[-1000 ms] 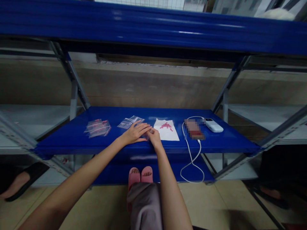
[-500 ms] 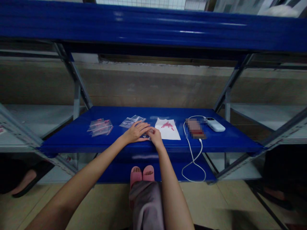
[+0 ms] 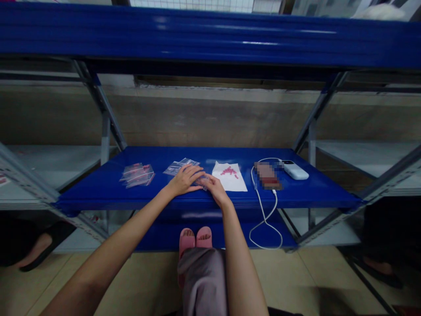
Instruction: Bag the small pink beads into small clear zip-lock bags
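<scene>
A small clear plastic zip bag (image 3: 203,181) is between my hands near the shelf's front edge. My left hand (image 3: 184,180) has its fingers over the bag's left side and its thumb along the near side, holding it. My right hand (image 3: 215,188) pinches the bag's right side; its fingertips are partly hidden. Just behind my left hand lies a pile of clear zip bags (image 3: 176,166). Right of my hands, small pink pieces (image 3: 229,171) are heaped on a white paper sheet (image 3: 240,184). At the left, several zip bags with pink pieces inside (image 3: 140,175) overlap.
The blue shelf (image 3: 164,151) carries everything. On its right are a blurred-out phone-like object (image 3: 268,175) and a white power bank (image 3: 296,170). A white cable (image 3: 263,215) loops over the front edge. A blue beam (image 3: 210,39) crosses above, with metal posts (image 3: 105,131) at the sides.
My right hand has turned and shifted slightly right, its fingers now straighter along the bag. More of the bag shows between my hands. My left hand has barely moved.
</scene>
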Available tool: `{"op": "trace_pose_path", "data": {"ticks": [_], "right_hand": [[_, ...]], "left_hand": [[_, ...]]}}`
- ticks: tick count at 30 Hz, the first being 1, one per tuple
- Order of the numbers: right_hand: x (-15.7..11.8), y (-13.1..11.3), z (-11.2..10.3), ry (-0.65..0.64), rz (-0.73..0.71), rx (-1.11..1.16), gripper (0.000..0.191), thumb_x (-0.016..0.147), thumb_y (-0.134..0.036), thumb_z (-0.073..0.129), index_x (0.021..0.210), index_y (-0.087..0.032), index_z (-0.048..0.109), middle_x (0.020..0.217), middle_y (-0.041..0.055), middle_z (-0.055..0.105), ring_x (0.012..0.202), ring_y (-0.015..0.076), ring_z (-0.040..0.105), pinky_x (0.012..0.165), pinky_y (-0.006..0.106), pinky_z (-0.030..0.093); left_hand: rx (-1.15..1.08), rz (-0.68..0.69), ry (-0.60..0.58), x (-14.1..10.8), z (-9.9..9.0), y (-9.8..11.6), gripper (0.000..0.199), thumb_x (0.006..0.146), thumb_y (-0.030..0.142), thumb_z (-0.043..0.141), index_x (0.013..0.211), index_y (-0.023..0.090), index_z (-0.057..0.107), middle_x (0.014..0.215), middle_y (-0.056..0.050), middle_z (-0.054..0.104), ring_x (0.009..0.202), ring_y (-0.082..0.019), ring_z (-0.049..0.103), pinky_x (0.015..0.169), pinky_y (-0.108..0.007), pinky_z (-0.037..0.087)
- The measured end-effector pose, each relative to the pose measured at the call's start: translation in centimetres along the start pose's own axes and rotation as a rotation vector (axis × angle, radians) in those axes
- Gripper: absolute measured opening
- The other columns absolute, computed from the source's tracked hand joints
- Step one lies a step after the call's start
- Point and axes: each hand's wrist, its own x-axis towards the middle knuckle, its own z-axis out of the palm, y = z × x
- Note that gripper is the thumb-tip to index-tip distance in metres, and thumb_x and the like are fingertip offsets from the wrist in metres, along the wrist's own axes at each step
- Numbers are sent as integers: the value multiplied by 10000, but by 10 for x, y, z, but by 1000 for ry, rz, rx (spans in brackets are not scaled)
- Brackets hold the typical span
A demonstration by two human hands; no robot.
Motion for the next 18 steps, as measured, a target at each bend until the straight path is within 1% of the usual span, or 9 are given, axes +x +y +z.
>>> {"op": "trace_pose_path", "data": {"ticks": [3, 7, 9, 11, 13, 15, 17, 18], "right_hand": [[-1, -2, 1, -28, 20, -28, 367, 622, -300, 678, 967, -187, 624, 890, 20, 700, 890, 172, 634, 840, 310, 472], [1, 0, 1, -51, 46, -26, 437, 563, -273, 722, 975, -168, 624, 832, 15, 704, 802, 150, 641, 793, 290, 482], [4, 4, 0, -28, 57, -37, 453, 548, -265, 729, 975, -156, 627, 791, 17, 705, 747, 146, 644, 757, 288, 490], [8, 9, -1, 19, 57, -59, 428, 540, -264, 727, 941, -144, 639, 753, 21, 706, 709, 149, 646, 734, 291, 495], [11, 13, -2, 74, 41, -84, 374, 557, -279, 709, 901, -143, 653, 735, 24, 708, 712, 156, 649, 733, 294, 497], [13, 15, -3, 116, 26, -97, 334, 581, -294, 685, 883, -152, 661, 745, 26, 712, 734, 165, 654, 727, 294, 502], [15, 17, -3, 145, 34, -103, 325, 593, -276, 667, 896, -160, 663, 751, 21, 714, 721, 169, 657, 700, 292, 510], [16, 18, -3, 160, 45, -115, 328, 590, -252, 662, 905, -161, 664, 741, 17, 714, 695, 169, 657, 681, 291, 514]], "left_hand": [[-6, -13, -45, 0, 1, -1, 417, 826, 416, 513, 1180, 197, 513, 1212, -109, 560, 1154, -234, 481, 997, -413, 313], [-6, -2, -86, 0, 0, -1, 410, 820, 367, 526, 1192, 195, 504, 1235, -119, 539, 1173, -241, 462, 1013, -432, 295], [2, 7, -75, 1, -1, 0, 427, 818, 365, 529, 1206, 191, 489, 1248, -122, 527, 1179, -244, 454, 1020, -441, 286], [12, 15, -47, 0, -2, 0, 456, 816, 387, 531, 1226, 196, 467, 1274, -123, 503, 1194, -247, 436, 1033, -452, 268], [11, 45, -19, -2, -1, 1, 458, 809, 419, 541, 1225, 243, 464, 1300, -104, 477, 1212, -247, 416, 1048, -467, 242], [-15, 113, -4, -7, 2, -1, 389, 805, 420, 554, 1178, 327, 493, 1283, -53, 490, 1202, -228, 427, 1061, -469, 221], [-40, 178, -5, -12, 7, -3, 301, 819, 345, 559, 1114, 395, 525, 1226, 1, 523, 1162, -189, 466, 1071, -443, 220], [-44, 188, -9, -14, 10, -5, 296, 826, 289, 555, 1095, 412, 533, 1199, 17, 536, 1141, -169, 484, 1072, -424, 227]]}}
